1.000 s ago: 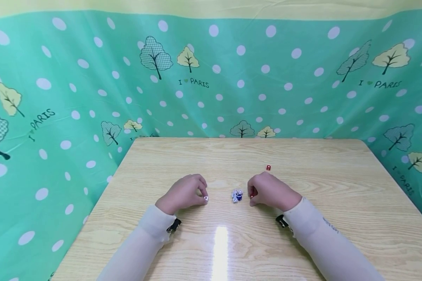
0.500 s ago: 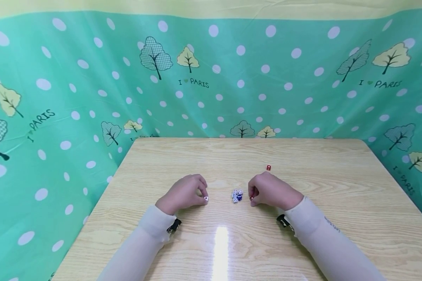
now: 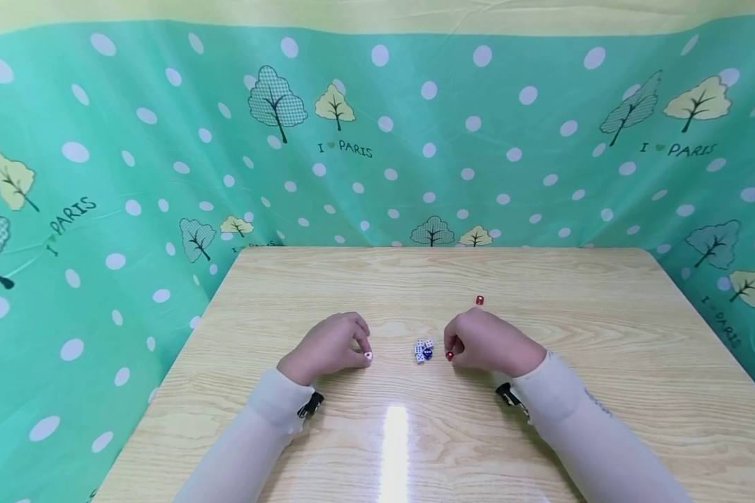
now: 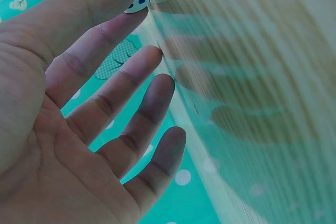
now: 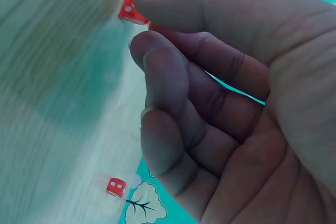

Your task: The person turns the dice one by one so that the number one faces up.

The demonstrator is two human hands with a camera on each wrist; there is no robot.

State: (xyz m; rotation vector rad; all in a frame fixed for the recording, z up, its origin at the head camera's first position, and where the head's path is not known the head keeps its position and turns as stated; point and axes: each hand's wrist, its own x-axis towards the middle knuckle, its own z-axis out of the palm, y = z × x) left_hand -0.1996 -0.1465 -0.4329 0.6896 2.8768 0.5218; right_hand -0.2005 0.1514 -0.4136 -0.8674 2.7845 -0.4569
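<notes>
My left hand [image 3: 331, 347] pinches a white die [image 3: 368, 356] between thumb and index finger at the tabletop. In the left wrist view that white die [image 4: 137, 2] shows dark dots, and the other fingers are spread loosely. On the right, my right hand [image 3: 492, 342] holds a red die [image 3: 449, 355] by thumb and index finger; the right wrist view has this red die [image 5: 131, 10] at the thumb tip. Between the hands lies a tight cluster of several white dice [image 3: 420, 345] with one blue die [image 3: 428, 354].
A second red die [image 3: 480, 300] lies behind my right hand, farther back on the wood-grain table [image 3: 327, 279]. A green dotted curtain [image 3: 352, 175] hangs along the back and sides. Light glares off the table [image 3: 393, 454] near the front.
The red die at my right fingertips has shifted slightly toward me and shows more clearly. My left hand and the dice cluster stay in place.
</notes>
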